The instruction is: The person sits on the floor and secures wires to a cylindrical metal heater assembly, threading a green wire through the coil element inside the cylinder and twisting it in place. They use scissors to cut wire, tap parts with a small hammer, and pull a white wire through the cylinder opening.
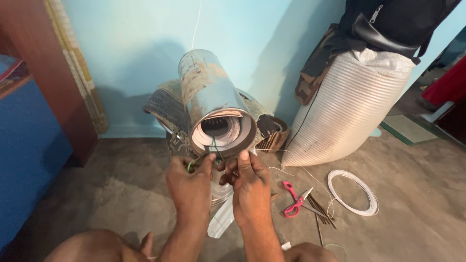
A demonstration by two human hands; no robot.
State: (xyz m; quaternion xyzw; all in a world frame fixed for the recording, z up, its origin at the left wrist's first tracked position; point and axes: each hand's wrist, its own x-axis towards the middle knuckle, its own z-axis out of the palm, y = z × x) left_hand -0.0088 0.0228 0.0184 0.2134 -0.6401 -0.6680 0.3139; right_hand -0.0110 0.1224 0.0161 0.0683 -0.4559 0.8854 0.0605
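Pink-handled scissors [294, 200] lie open on the grey concrete floor [412, 194], right of centre. Just beside them, to the right, lies a small bundle of thin dark sticks [321, 209]. Further right is a flat coil of white wire [353, 192]. Behind it, a large white woven sack [349, 106] leans against the pale blue wall [141, 43], with a black bag [398, 22] and a camouflage cloth [318, 65] on top. On the far left stands a blue cabinet [26, 150] beside a brown wooden post [53, 73].
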